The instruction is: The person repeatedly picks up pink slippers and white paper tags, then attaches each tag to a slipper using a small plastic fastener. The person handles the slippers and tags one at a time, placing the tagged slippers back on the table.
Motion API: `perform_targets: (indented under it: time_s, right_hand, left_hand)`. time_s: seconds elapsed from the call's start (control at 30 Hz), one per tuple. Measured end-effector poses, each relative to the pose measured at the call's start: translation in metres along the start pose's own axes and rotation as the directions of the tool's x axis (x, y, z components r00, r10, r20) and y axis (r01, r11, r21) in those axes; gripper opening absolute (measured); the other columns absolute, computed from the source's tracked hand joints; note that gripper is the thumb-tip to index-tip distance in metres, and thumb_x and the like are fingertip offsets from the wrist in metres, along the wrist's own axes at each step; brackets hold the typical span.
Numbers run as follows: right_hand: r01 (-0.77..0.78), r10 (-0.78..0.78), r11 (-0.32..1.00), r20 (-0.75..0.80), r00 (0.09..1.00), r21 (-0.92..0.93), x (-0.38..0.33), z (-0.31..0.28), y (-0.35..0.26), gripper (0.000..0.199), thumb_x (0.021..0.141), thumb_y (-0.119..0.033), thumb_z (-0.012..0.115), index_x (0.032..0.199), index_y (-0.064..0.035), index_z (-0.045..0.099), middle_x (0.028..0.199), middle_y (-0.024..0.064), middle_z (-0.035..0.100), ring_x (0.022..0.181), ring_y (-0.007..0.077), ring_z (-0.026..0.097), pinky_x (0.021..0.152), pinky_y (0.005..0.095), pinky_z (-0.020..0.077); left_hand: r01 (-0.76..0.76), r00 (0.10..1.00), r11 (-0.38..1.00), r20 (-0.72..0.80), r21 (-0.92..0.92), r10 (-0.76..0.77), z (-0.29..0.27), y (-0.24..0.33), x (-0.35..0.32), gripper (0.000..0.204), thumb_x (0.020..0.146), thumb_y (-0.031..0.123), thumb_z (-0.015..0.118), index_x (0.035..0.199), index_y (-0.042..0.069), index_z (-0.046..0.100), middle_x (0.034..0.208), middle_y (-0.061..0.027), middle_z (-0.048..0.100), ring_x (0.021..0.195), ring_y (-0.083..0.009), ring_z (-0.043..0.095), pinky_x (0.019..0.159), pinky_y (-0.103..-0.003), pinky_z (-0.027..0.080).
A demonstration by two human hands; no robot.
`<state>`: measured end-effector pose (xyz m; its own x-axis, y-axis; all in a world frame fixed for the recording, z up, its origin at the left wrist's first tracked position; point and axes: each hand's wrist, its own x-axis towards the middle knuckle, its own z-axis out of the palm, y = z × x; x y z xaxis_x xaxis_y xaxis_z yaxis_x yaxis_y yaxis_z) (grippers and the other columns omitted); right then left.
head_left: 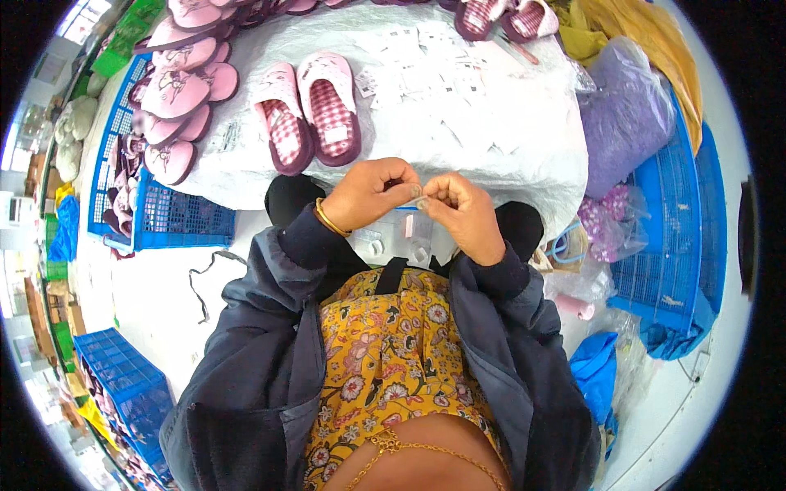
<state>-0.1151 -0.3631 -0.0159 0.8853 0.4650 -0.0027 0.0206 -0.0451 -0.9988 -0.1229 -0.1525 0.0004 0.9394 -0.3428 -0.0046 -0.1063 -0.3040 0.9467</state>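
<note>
My left hand (372,194) and my right hand (460,214) meet fingertip to fingertip above my lap, just off the near edge of the table. Both pinch a small, thin, pale strip (419,201) between them; its kind is too small to make out. Beyond my left hand a pair of pink slippers lies on the white-covered table (237,168), soles down, toes pointing away: a left slipper (282,114) and a right slipper (330,106), each with a checked lining and a dark edge. Small white paper tags (458,69) are scattered over the table beyond my right hand.
Stacked pink slippers (176,94) line the table's left side, beside a blue crate (184,213). Another pair (524,20) lies at the far right. A purple plastic bag (626,114) and large blue crates (663,237) stand on the right. A clear box (401,233) shows below my hands.
</note>
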Motion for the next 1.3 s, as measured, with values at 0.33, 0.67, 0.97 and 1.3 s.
perform_targets:
  time_s: [0.33,0.67,0.97,1.3]
  right_hand:
    - [-0.039,0.03,0.986,0.059,0.998,0.163,0.016,0.012,-0.027,0.016,0.094,-0.011,0.066,0.104,-0.0005,0.062,0.088,-0.0012,0.063,0.077,0.0053,0.057,0.068,0.0213,0.0464]
    - [0.197,-0.168,0.973,0.213,0.962,-0.124,0.043,0.029,-0.054,0.011,0.089,-0.007,0.067,0.098,-0.0035,0.062,0.094,0.0034,0.06,0.081,0.0089,0.054,0.073,0.0252,0.0453]
    - [0.072,-0.16,0.85,0.126,0.979,0.522,0.129,0.097,-0.05,0.012,0.096,-0.015,0.063,0.099,-0.0033,0.06,0.088,-0.0001,0.057,0.079,0.0078,0.052,0.073,0.0227,0.0435]
    - [-0.019,0.019,1.0,-0.107,0.994,0.006,0.166,0.13,-0.005,0.021,0.086,-0.006,0.068,0.104,0.0,0.059,0.08,0.0029,0.063,0.065,0.0085,0.055,0.058,0.0242,0.0449]
  left_hand:
    - [-0.201,0.956,0.956,-0.172,0.215,0.239,-0.022,0.024,-0.007,0.01,0.089,0.01,0.066,0.09,0.0,0.064,0.078,-0.0056,0.06,0.07,-0.0119,0.054,0.062,-0.028,0.043]
    - [-0.322,0.796,0.744,-0.258,0.586,0.548,-0.099,-0.001,-0.014,0.016,0.083,0.008,0.072,0.098,0.004,0.07,0.096,-0.0099,0.066,0.092,-0.0263,0.062,0.081,-0.036,0.049]
    - [-0.192,0.849,0.395,-0.049,0.899,0.526,-0.177,-0.027,0.002,0.023,0.081,0.019,0.069,0.104,0.017,0.071,0.133,-0.007,0.055,0.123,-0.0308,0.049,0.1,-0.044,0.039]
    - [-0.213,0.913,0.306,0.077,0.928,0.401,-0.192,-0.043,0.012,0.03,0.083,0.021,0.067,0.113,0.023,0.066,0.134,-0.0052,0.054,0.118,-0.0268,0.053,0.099,-0.042,0.04]
